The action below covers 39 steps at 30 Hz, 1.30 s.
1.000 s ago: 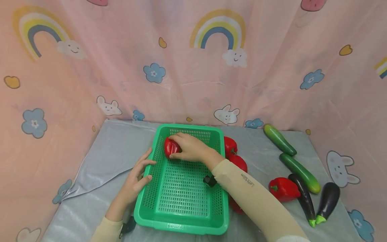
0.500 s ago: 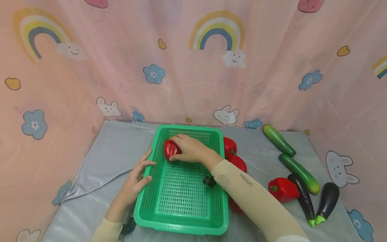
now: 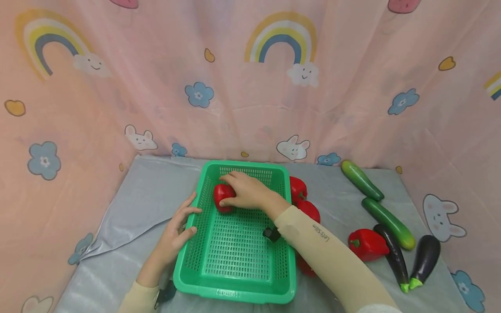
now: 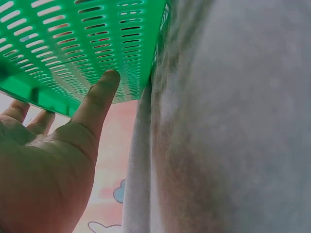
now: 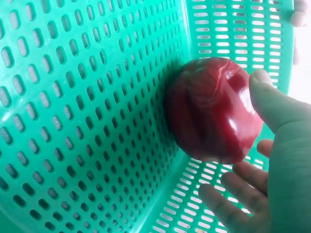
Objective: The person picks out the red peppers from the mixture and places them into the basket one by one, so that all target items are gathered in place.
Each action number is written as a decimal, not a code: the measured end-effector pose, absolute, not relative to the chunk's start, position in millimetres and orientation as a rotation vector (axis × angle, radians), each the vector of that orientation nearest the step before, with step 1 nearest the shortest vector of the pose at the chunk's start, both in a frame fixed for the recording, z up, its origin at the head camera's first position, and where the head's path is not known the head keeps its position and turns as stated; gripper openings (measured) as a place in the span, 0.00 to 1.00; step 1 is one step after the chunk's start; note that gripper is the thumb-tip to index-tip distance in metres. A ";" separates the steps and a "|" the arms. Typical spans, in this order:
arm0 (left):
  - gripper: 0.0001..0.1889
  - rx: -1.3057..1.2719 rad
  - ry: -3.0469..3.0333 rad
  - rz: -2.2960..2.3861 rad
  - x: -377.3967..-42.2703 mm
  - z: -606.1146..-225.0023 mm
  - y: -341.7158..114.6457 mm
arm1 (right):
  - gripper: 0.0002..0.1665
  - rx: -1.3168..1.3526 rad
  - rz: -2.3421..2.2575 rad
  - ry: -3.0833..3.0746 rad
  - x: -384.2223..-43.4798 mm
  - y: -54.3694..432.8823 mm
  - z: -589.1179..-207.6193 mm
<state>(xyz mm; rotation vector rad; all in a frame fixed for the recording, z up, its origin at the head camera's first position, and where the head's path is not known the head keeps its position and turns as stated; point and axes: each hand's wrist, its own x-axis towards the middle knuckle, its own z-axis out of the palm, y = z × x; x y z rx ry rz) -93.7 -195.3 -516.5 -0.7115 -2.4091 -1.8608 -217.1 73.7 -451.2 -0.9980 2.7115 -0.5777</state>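
Head view: red pepper (image 3: 222, 192) low inside green basket (image 3: 250, 296); right grip loose.
The red pepper sits slightly nearer the person than half a second ago; right hand (image 3: 247, 191) fingers are spread, suggesting the basket floor bears it. Left hand (image 3: 176, 232) is spread at the side wall. Grey-draped surface (image 3: 164, 174); pink patterned curtain (image 3: 242, 121) behind.

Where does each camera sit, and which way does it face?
Head: worn there, facing forward and down at the green basket; left hand and right hand show.
Left wrist: worn there, facing the basket's outside; left hand shows.
Right wrist: worn there, facing the red bell pepper; right hand shows, left partly.
Head and right wrist share that pepper.
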 end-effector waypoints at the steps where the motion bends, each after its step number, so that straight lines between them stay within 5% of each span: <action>1: 0.20 -0.711 -2.404 -1.865 -93.8 -516.4 -195.5 | 0.46 -0.999 -0.577 2.716 -217.5 73.6 -450.7; 39: 0.21 -0.743 -2.378 -1.868 -96.6 -517.9 -197.7 | 0.46 -1.002 -1.063 2.774 -193.5 112.6 -381.5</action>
